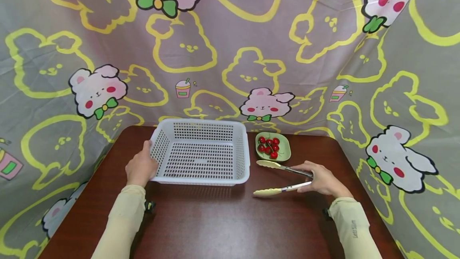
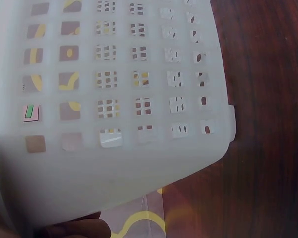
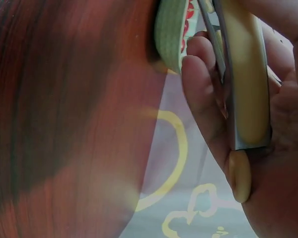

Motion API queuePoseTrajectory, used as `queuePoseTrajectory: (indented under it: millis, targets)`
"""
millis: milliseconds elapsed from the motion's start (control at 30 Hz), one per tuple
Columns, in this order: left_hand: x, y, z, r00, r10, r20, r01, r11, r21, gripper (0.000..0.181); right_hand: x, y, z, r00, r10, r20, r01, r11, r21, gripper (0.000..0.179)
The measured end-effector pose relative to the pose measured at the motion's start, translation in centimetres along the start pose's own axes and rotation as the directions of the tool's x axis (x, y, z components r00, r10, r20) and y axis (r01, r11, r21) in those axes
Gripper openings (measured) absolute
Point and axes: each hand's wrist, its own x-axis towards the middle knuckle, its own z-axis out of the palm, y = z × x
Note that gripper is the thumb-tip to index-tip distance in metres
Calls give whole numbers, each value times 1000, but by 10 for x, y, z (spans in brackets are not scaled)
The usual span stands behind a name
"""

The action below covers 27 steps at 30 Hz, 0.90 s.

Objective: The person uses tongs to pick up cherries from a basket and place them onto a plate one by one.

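Note:
A white perforated plastic basket (image 1: 201, 181) stands on the table, its slotted floor bare. My left hand (image 1: 141, 166) grips the basket's left rim. In the left wrist view the basket's slotted side wall (image 2: 119, 163) fills much of the frame, with part of a finger (image 2: 79, 229) curled under its edge. My right hand (image 1: 323, 179) holds metal tongs (image 1: 292, 187) with pale yellow tips, their two arms spread wide and pointing left. The right wrist view shows the tongs' handle (image 3: 246, 74) lying across the palm. Beyond the tongs, red cherries (image 1: 268, 150) sit in a small green dish (image 1: 285, 149).
The dark brown wooden table (image 1: 215, 223) has rounded far corners. Close behind it and along both sides hangs a grey curtain (image 1: 223, 31) printed with cartoon animals. The green dish sits just right of the basket, near the table's back edge.

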Motion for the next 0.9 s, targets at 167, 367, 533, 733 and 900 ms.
queuePoseTrajectory:
  millis: [167, 367, 533, 733, 900]
  targets:
    - [0, 0, 0, 1000, -2, 0, 2, 1000, 0, 68, 2, 4, 3, 1000, 11, 29, -11, 1000, -11, 73]
    - [1, 0, 0, 1000, 4, -7, -4, 1000, -1, 68, 3, 8, 5, 999, 17, 46, -18, 1000, 14, 73]
    - [1, -1, -1, 1000, 4, 2, -4, 1000, -4, 69, 5, 10, 8, 999, 5, 49, -6, 1000, 29, 73]
    - [-1, 0, 0, 1000, 2, 1, -2, 1000, -1, 68, 6, 12, 12, 999, -4, 54, 4, 1000, 13, 73]
    - [-1, 1, 0, 1000, 6, -9, -6, 1000, -2, 68, 8, 12, 15, 998, -3, 64, 3, 1000, -7, 72]
